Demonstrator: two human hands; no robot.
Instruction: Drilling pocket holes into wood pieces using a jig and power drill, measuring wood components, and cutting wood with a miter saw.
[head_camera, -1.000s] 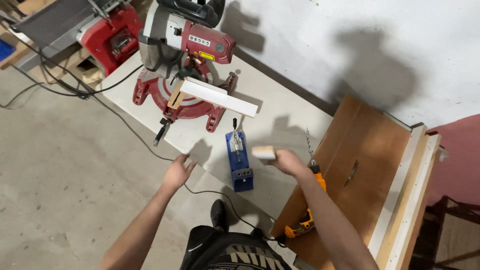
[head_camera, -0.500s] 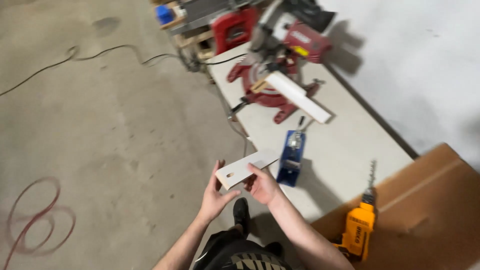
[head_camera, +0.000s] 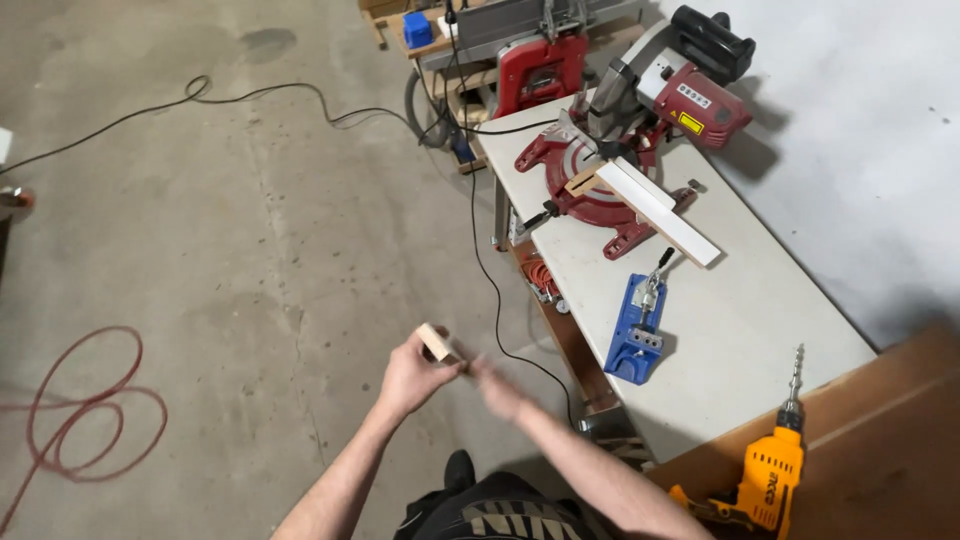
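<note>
Pinching a small wooden block (head_camera: 434, 343), the left hand (head_camera: 412, 377) closes around it; the blurred right hand's (head_camera: 497, 385) grip is unreadable.

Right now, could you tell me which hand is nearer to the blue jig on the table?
Right. The right hand is just left of the blue jig; the left hand, holding a wood block, is farther left.

Labels, head view:

- Yellow rectangular sticker (head_camera: 691, 122) with dark marks, on the side of the red saw motor housing (head_camera: 700, 100), toward its lower edge.
- Pale rectangular plate (head_camera: 693, 95) with small dark marks, on the same housing, just above the yellow sticker.
- Dark lettering patch (head_camera: 773, 489) on the orange drill body (head_camera: 765, 480), lower right.

No packages, signs or screens.
</note>
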